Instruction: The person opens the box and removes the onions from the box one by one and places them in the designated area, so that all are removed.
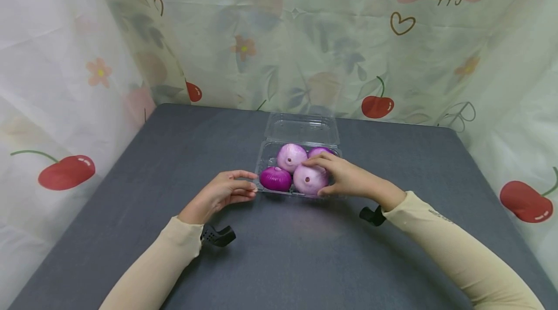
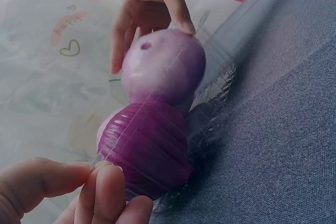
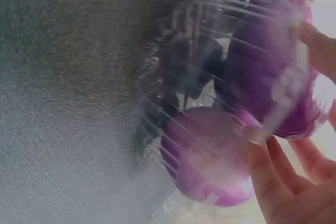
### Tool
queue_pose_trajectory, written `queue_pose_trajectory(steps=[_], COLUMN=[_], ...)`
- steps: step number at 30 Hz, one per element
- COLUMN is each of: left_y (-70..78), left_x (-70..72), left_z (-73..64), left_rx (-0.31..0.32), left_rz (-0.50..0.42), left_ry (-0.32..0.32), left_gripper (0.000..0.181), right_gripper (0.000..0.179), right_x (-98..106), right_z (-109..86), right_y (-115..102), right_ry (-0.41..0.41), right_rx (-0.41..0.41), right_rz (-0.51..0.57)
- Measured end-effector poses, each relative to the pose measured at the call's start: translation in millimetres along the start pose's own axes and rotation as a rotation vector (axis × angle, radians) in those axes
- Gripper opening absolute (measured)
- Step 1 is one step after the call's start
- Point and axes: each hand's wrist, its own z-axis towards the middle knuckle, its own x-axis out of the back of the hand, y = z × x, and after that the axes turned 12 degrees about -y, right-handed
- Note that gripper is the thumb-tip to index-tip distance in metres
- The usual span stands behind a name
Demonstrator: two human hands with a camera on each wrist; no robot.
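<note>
A clear plastic clamshell container (image 1: 261,155) lies with its lid (image 1: 302,129) folded back. Several purple onions sit in it: a dark one (image 1: 275,179) at front left, a pale one (image 1: 292,157) behind, and another (image 1: 320,151) at back right, partly hidden by fingers. My left hand (image 1: 222,193) pinches the container's front left edge between thumb and fingertips, as the left wrist view shows close up. With thumb and fingers spread around it, my right hand (image 1: 348,177) grips the pale front right onion (image 1: 308,180), also seen in the left wrist view.
The container stands toward the back of a dark grey table (image 1: 279,261). Behind and beside it hangs a patterned curtain (image 1: 261,34) with cherries and flowers. Black wrist camera mounts (image 1: 220,236) sit under both wrists, close above the table.
</note>
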Motion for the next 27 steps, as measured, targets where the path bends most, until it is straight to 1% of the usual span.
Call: queue_pose_trajectory(steps=[5, 7, 11, 19, 27], left_y=[0.8, 1.0, 1.2, 1.7, 2.1], left_x=[-0.7, -0.7, -0.9, -1.6, -1.5], left_z=[-0.7, -1.0, -1.3, -1.8, -2.2], left_rx=[0.003, 0.006, 0.004, 0.005, 0.001], left_rz=[-0.003, -0.004, -0.006, -0.007, -0.009], left_ry=[0.005, 0.006, 0.003, 0.004, -0.002], left_gripper=[0.037, 0.037, 0.037, 0.037, 0.037], right_gripper=[0.072, 0.073, 0.070, 0.068, 0.069], right_x=[6, 9, 14, 24, 31], right_z=[-5.4, -7.9, -14.0, -27.2, -38.7], right_y=[-2, -3, -1, 4, 10], right_ry=[0.018, 0.025, 0.050, 0.130, 0.202], right_rx=[-0.005, -0.004, 0.010, 0.040, 0.045], right_rz=[0.092, 0.152, 0.238, 0.319, 0.517])
